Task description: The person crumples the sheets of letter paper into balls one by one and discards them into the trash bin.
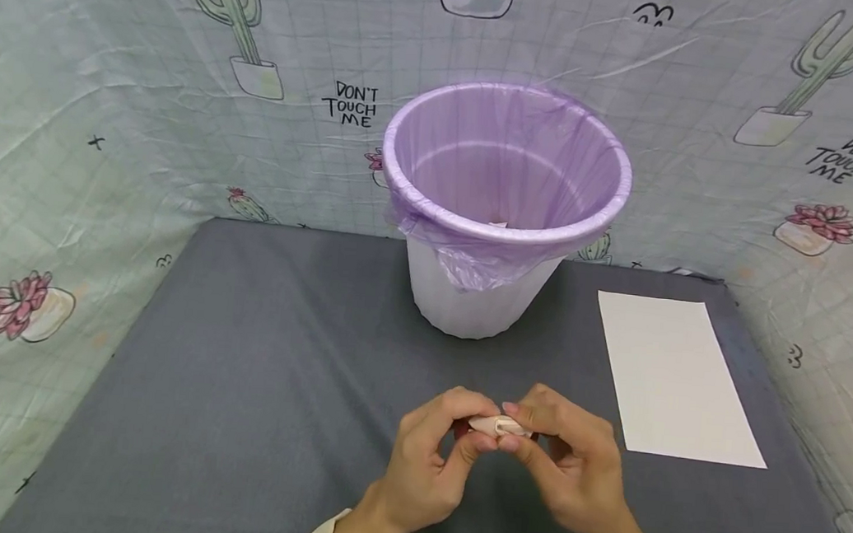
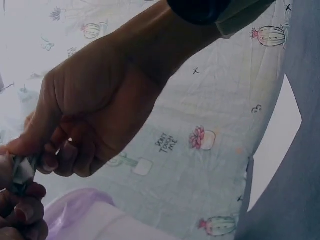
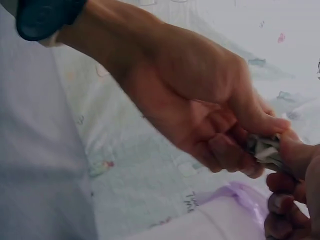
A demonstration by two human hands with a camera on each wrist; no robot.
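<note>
A small wad of folded whitish paper (image 1: 499,426) is pinched between both hands, low in the head view and above the grey cloth. My left hand (image 1: 431,457) grips its left end with thumb and fingertips. On the other end, the thumb and index finger of my right hand (image 1: 576,459) hold it, and the two thumbs nearly meet. The right wrist view shows creased layers in the wad (image 3: 267,150). Fingers cover much of it in the left wrist view, where a pale folded face (image 2: 24,172) shows.
Beyond the hands stands a white bin (image 1: 461,302) with a purple rim and a purple plastic liner (image 1: 471,261). A small pale scrap (image 1: 499,224) shows inside it. To the right, a blank white sheet (image 1: 679,375) lies on the grey cloth (image 1: 255,387). Printed fabric (image 1: 106,178) hangs around the sides.
</note>
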